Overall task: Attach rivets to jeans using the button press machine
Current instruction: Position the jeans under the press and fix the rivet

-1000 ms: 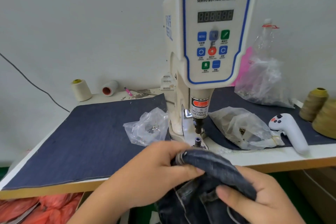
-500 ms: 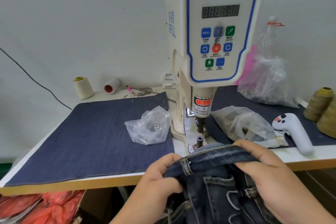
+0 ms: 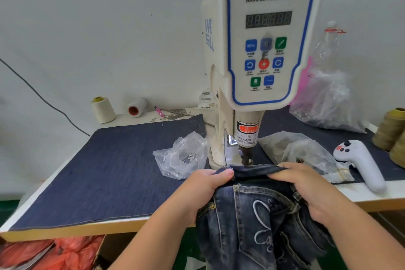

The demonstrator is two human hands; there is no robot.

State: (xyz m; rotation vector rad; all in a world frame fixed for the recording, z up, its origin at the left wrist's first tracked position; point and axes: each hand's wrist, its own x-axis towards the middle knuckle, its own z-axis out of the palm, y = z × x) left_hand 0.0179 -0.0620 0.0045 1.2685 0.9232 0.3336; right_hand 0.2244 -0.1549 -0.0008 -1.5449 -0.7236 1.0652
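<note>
I am gripping the jeans (image 3: 252, 215) waistband with my left hand (image 3: 203, 190) and right hand (image 3: 306, 186), holding its edge right under the button machine (image 3: 258, 50) punch (image 3: 246, 156)

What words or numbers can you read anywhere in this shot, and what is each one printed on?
"SERVO BUTTON MACHINE": control panel of the button press machine, under a line of Chinese characters.
"MENU": blue button on that panel.
"TAKE CARE OF YOUR FINGER": warning label, partly cut off.
Display digits, small button captions, side lettering and the jeans embroidery: unreadable.
</note>
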